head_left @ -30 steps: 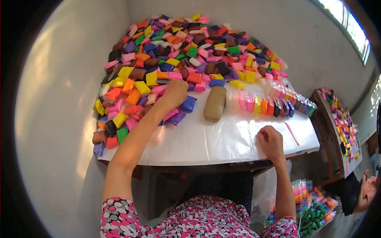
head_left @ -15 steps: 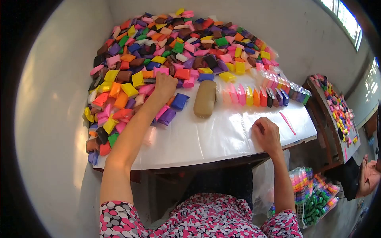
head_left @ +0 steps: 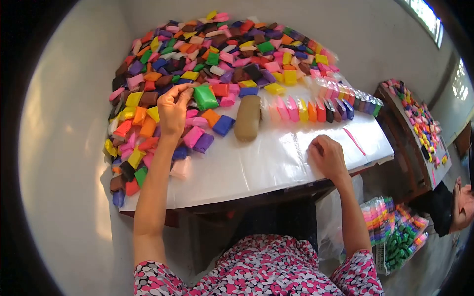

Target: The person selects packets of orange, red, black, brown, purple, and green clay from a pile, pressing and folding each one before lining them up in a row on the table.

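My left hand (head_left: 173, 112) is above the left side of the heap, thumb and fingers pinching the edge of a shiny green packet (head_left: 205, 97). Around and below it lie many small wrapped packets (head_left: 147, 127) in yellow, orange, pink, purple and other colours. My right hand (head_left: 327, 157) rests on the white sheet (head_left: 232, 172) near the table's front edge, its fingers curled in; whatever they may hold is hidden. Between the hands, an olive-brown oblong case (head_left: 248, 118) lies on the sheet. To its right, a row of coloured packets (head_left: 312, 110) stands side by side in clear wrap.
More wrapped rows (head_left: 353, 95) lie behind. A thin pink strip (head_left: 354, 141) is right of my right hand. On the floor, a basket and bags hold bundled packets (head_left: 399, 241). Another table (head_left: 410, 138) with packets stands at right, beside a person's hand (head_left: 461, 197).
My left hand has drawn back to the left from the heap and now holds a green packet. My right hand stays closed in nearly the same place. The whole view has shifted slightly.
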The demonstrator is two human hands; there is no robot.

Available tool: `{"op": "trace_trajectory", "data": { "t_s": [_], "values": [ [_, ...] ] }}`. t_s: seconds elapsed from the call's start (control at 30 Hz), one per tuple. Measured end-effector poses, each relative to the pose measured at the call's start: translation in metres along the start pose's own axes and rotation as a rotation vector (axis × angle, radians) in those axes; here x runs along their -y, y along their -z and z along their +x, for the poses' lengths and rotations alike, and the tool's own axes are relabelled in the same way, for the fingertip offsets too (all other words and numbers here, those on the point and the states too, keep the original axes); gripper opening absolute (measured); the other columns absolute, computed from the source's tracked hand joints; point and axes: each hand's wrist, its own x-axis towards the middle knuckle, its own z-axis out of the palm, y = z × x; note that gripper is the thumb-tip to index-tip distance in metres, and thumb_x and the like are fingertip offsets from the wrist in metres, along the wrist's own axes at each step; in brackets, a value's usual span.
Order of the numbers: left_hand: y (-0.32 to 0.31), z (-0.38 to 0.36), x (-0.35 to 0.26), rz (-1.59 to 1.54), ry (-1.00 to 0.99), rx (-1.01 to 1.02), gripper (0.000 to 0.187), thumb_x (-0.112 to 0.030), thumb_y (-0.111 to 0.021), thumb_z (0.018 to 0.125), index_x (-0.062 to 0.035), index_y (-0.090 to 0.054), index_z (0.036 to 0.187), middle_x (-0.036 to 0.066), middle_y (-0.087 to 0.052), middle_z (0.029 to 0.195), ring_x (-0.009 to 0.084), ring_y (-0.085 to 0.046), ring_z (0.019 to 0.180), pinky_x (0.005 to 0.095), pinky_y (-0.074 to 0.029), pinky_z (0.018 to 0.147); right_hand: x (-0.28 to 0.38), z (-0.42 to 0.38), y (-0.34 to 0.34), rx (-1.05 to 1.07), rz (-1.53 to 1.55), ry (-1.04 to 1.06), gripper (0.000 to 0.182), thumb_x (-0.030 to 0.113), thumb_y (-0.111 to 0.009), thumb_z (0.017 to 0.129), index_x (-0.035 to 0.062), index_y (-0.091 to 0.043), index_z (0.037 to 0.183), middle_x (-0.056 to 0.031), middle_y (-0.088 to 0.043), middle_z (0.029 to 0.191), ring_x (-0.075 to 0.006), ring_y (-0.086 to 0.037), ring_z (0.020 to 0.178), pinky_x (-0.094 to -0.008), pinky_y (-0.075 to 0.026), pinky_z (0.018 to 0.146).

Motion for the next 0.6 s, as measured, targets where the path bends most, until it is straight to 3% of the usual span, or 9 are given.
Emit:
{"op": "trace_trajectory", "data": {
  "t_s": [0.13, 0.33, 0.53, 0.6],
  "values": [
    [-0.043, -0.033, -0.012, -0.264, 0.174, 0.077, 0.014, -0.006, -0.059, 0.093, 0.0017, -0.069, 0.1, 0.002, -0.067, 0.089, 0.0072, -0.061, 0.078, 0.0203, -0.05, 0.072, 0.014, 0.0, -0.001, -0.06, 0.1, -0.003, 0.01, 0.009, -0.065, 0.082, 0.0004, -0.061, 0.082, -0.0134, -0.064, 0.078, -0.0257, -0.063, 0.063, -0.0346, -0.05, 0.062],
    [-0.112, -0.082, -0.018, -0.429, 0.237, 0.211, 0.013, -0.008, -0.063, 0.091, -0.0006, -0.07, 0.1, 0.0, -0.067, 0.082, 0.0063, -0.058, 0.071, 0.0199, -0.047, 0.066, 0.068, -0.012, -0.005, -0.151, 0.432, 0.069, 0.035, 0.004, -0.068, 0.081, 0.0009, -0.055, 0.113, -0.0131, -0.065, 0.085, -0.0206, -0.063, 0.064, -0.0312, -0.05, 0.06],
    [-0.149, -0.117, -0.018, -0.449, 0.356, 0.324, 0.012, -0.008, -0.064, 0.09, 0.0005, -0.07, 0.097, 0.002, -0.067, 0.08, 0.0071, -0.058, 0.07, 0.0214, -0.047, 0.065, 0.058, -0.039, -0.007, -0.275, 0.486, -0.055, 0.017, 0.0, -0.066, 0.083, -0.0026, -0.06, 0.098, -0.0106, -0.064, 0.081, -0.0148, -0.063, 0.065, -0.0265, -0.049, 0.055],
    [-0.151, -0.123, -0.024, -0.323, 0.382, 0.427, 0.018, -0.005, -0.06, 0.091, 0.0024, -0.066, 0.106, 0.002, -0.066, 0.082, 0.0075, -0.057, 0.07, 0.0219, -0.047, 0.065, 0.056, -0.052, -0.003, -0.275, 0.465, -0.142, 0.014, 0.0, -0.065, 0.083, -0.0025, -0.06, 0.095, -0.0101, -0.064, 0.079, -0.0146, -0.063, 0.065, -0.0261, -0.049, 0.055]
  ]
}}
